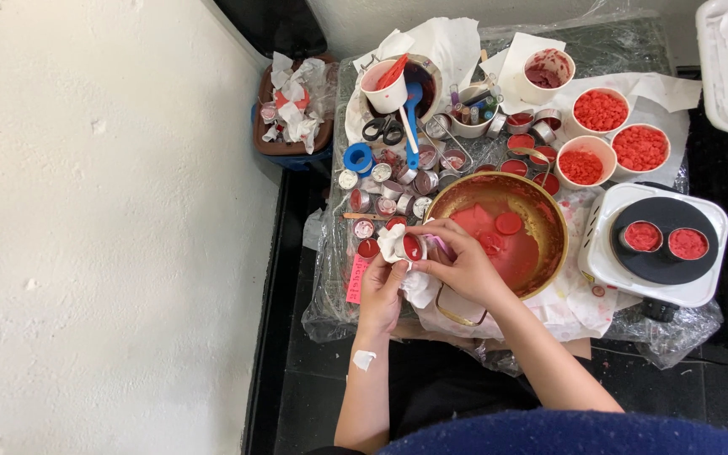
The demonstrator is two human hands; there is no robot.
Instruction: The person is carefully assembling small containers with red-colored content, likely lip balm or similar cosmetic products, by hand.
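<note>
While both hands meet at the near-left edge of the desk [634, 42], the left hand [378, 291] grips a small round tin [413, 247] filled with red wax, with white tissue [391, 243] bunched around the tin's left side and more tissue hanging below the palms. The right hand [463, 263] closes over the tin from the right, its fingers curled onto the rim, so the two hands are together and clamped on the same tin. A white patch [364, 360] sits on the left forearm.

Just right of the hands stands a wide brass bowl [549, 221] holding red wax and a few red discs. Further right, a white hotplate [617, 261] carries two tins of red wax on its black top. Beyond the bowl, away from the hands, three white cups [600, 109] hold red flakes, and a fourth cup [548, 69] is smeared dark red. Straight ahead of the hands lies a cluster of small tins [398, 190], some empty and some filled, with scissors [382, 129], a blue tape roll [358, 157] and a blue spatula [414, 109] beyond them. A pink note [355, 278] lies just left of the left hand. Crumpled clear plastic covers the desk.
</note>
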